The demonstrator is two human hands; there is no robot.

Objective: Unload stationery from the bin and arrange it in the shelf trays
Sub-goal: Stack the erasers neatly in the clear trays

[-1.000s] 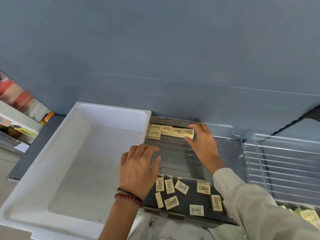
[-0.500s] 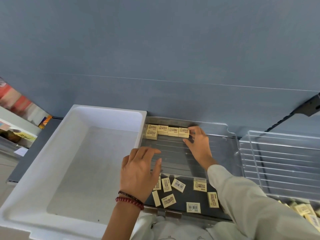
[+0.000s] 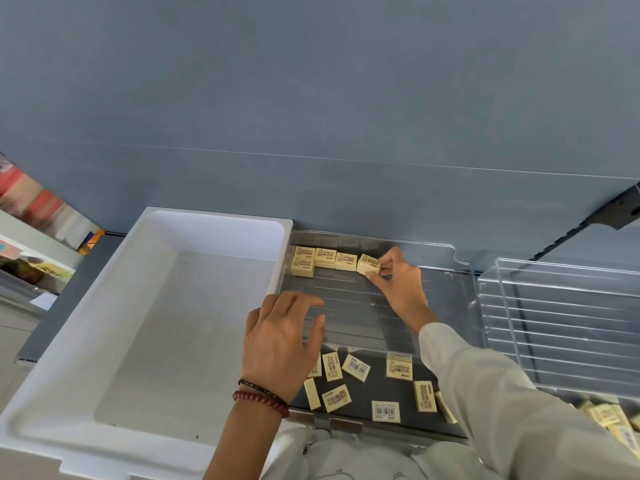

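The right hand (image 3: 398,287) pinched a cream rectangular eraser (image 3: 367,264) between thumb and fingertips, at the right end of the row of matching erasers (image 3: 325,258) along the back wall of the clear ridged plastic tray (image 3: 346,297) — open ridged floor stretched in front of the row and to its right. The left hand (image 3: 280,341), fingers loosely bent and holding nothing, hung over the tray's front-left edge, beside the white plastic bin (image 3: 221,216). Loose erasers (image 3: 399,368) lay scattered on the dark shelf (image 3: 381,393) just before the tray.
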